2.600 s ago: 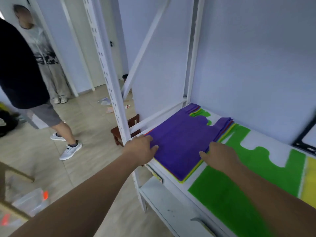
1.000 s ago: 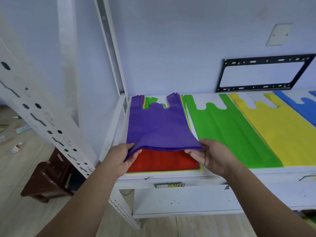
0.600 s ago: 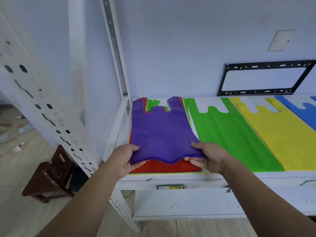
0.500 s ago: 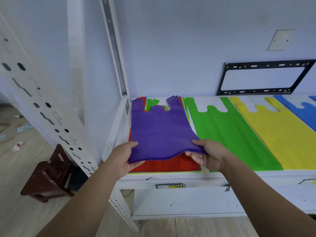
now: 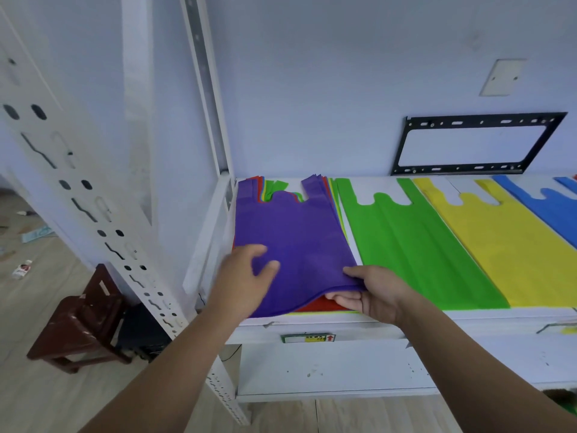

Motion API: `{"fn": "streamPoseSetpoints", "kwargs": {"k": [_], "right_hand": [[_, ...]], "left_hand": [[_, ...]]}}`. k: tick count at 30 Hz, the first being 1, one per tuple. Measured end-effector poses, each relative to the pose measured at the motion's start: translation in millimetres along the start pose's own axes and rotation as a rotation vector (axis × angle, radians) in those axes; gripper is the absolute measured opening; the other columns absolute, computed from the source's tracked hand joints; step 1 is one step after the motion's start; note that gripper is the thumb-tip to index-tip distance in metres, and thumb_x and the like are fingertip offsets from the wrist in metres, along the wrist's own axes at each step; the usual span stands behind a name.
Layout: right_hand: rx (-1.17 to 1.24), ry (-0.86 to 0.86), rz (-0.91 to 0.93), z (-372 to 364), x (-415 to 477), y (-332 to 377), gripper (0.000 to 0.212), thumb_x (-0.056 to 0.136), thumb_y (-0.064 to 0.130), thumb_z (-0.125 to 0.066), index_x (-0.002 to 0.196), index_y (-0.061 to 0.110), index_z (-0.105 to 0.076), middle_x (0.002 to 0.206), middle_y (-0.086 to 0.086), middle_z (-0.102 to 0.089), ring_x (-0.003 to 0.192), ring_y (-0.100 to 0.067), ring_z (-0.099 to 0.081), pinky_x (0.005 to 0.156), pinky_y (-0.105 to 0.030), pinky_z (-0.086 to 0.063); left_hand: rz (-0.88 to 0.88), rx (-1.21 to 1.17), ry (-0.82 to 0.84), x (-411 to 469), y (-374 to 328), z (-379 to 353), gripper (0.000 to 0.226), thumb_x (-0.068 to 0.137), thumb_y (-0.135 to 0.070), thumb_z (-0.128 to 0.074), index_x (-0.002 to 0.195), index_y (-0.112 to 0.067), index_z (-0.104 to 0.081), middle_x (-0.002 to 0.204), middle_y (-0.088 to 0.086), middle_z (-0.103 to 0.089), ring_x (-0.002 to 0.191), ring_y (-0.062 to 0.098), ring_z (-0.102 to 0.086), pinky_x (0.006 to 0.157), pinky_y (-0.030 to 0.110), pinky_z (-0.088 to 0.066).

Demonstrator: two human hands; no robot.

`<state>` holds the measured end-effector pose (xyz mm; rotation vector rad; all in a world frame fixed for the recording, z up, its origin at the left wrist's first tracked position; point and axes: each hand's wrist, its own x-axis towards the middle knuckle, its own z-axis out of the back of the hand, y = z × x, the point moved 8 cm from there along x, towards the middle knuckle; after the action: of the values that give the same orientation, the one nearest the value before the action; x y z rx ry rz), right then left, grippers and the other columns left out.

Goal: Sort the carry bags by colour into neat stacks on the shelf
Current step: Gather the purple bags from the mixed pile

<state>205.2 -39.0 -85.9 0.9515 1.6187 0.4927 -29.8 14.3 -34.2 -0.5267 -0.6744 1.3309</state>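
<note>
My right hand (image 5: 371,292) pinches the near right corner of the purple bag (image 5: 293,239), thumb on top, fingers underneath, and that corner is raised off the red bag (image 5: 324,305) below. My left hand (image 5: 246,278) is open and a little blurred, fingers spread over the bag's near left side. The pile sits at the left end of the shelf (image 5: 343,323), just beside the green bag (image 5: 406,245).

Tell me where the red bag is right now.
Head view, left end of the shelf: the red bag lies directly under the purple bag, left of the green bag.
</note>
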Motion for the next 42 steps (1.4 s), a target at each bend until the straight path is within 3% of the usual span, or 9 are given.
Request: {"fn": "streamPoseSetpoints", "kwargs": {"k": [3, 6, 14, 19, 24, 30, 38, 42], "right_hand": [[0.053, 0.013, 0.012, -1, -1, -7, 0.019, 0.100, 0.016, -0.051, 0.105, 0.002, -0.063, 0.086, -0.023, -0.075, 0.063, -0.027, -0.075, 0.054, -0.030, -0.062], [0.100, 0.057, 0.051, 1, -3, -12, 0.020, 0.095, 0.014, -0.058, 0.108, 0.000, -0.066, 0.097, -0.022, -0.075, 0.066, -0.027, -0.075, 0.064, -0.034, -0.064], [0.113, 0.225, 0.169, 9, -3, -24, 0.039, 0.084, -0.011, -0.063, 0.122, -0.005, -0.060, 0.111, -0.026, -0.068, 0.087, -0.027, -0.073, 0.086, -0.037, -0.060], [0.181, 0.230, 0.179, 11, -1, -30, 0.030, 0.083, -0.016, -0.059, 0.110, -0.004, -0.067, 0.107, -0.024, -0.070, 0.090, -0.024, -0.074, 0.089, -0.038, -0.058], [0.219, 0.276, 0.184, 13, -1, -30, 0.037, 0.082, -0.018, -0.058, 0.116, -0.006, -0.064, 0.109, -0.024, -0.069, 0.095, -0.026, -0.073, 0.093, -0.041, -0.056], [0.239, 0.320, 0.192, 12, 0, -29, 0.040, 0.083, -0.018, -0.057, 0.119, -0.004, -0.065, 0.119, -0.027, -0.067, 0.104, -0.028, -0.071, 0.094, -0.041, -0.056], [0.250, 0.257, 0.203, 13, 1, -28, 0.031, 0.088, -0.001, -0.061, 0.118, -0.008, -0.060, 0.121, -0.035, -0.062, 0.095, -0.032, -0.074, 0.086, -0.042, -0.060], [0.228, 0.231, 0.205, 13, 0, -28, 0.029, 0.091, -0.001, -0.058, 0.119, -0.007, -0.058, 0.115, -0.030, -0.068, 0.097, -0.032, -0.074, 0.086, -0.041, -0.060]], "left_hand": [[-0.234, 0.067, 0.219, -18, -41, -44, 0.056, 0.084, -0.057, -0.066, 0.131, -0.028, -0.058, 0.133, -0.010, -0.056, 0.127, 0.009, -0.046, 0.108, 0.030, -0.039], [-0.338, 0.100, 0.262, -22, -59, -70, 0.060, 0.085, -0.057, -0.065, 0.137, -0.029, -0.052, 0.140, -0.013, -0.050, 0.131, 0.008, -0.041, 0.109, 0.030, -0.038], [-0.311, 0.073, 0.325, -15, -51, -89, 0.057, 0.083, -0.056, -0.068, 0.133, -0.033, -0.053, 0.134, -0.019, -0.053, 0.121, 0.001, -0.051, 0.100, 0.028, -0.045], [-0.278, 0.032, 0.336, -8, -45, -89, 0.050, 0.087, -0.049, -0.068, 0.132, -0.031, -0.056, 0.131, -0.017, -0.059, 0.119, 0.000, -0.054, 0.101, 0.027, -0.046], [-0.257, 0.028, 0.340, -3, -44, -88, 0.043, 0.094, -0.045, -0.060, 0.134, -0.028, -0.056, 0.131, -0.014, -0.063, 0.118, 0.003, -0.058, 0.101, 0.033, -0.050], [-0.236, 0.012, 0.365, -4, -44, -88, 0.047, 0.091, -0.049, -0.064, 0.132, -0.029, -0.057, 0.129, -0.015, -0.063, 0.116, 0.001, -0.058, 0.100, 0.030, -0.050], [-0.203, -0.014, 0.419, -5, -45, -86, 0.073, 0.070, -0.061, -0.079, 0.134, -0.032, -0.057, 0.130, -0.021, -0.059, 0.115, -0.004, -0.054, 0.100, 0.025, -0.047], [-0.246, 0.014, 0.395, -4, -47, -86, 0.059, 0.077, -0.063, -0.071, 0.128, -0.034, -0.061, 0.125, -0.021, -0.064, 0.113, -0.004, -0.057, 0.100, 0.029, -0.050]]}}
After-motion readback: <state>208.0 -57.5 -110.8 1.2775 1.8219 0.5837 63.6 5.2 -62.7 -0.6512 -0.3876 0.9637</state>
